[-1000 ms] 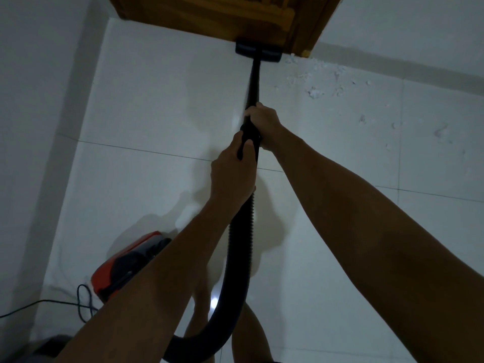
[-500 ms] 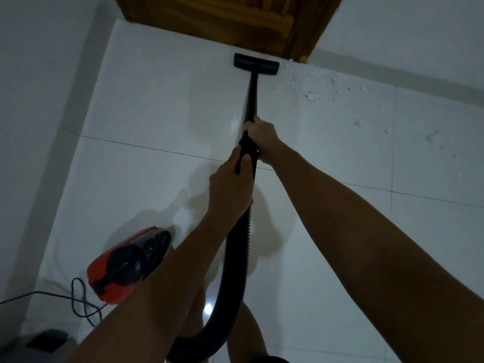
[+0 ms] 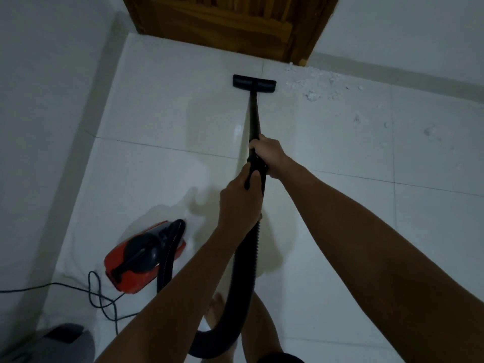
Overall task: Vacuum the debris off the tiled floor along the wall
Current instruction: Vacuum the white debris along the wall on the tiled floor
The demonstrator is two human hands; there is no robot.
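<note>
Both hands' fingers wrap wand (image 3: 254, 119); debris (image 3: 322, 87) rt of nozzle (image 3: 254, 84), door (image 3: 230, 24) ahead.

A dark wooden door (image 3: 225, 24) in its frame is standing at the top of the view, closing off the far end of the floor. A grey object (image 3: 56, 344) with a dark panel on top is sitting in the bottom left corner, too cut off by the edge to identify. The person's bare foot (image 3: 215, 307) is showing near the bottom centre, pointing toward the door.
</note>
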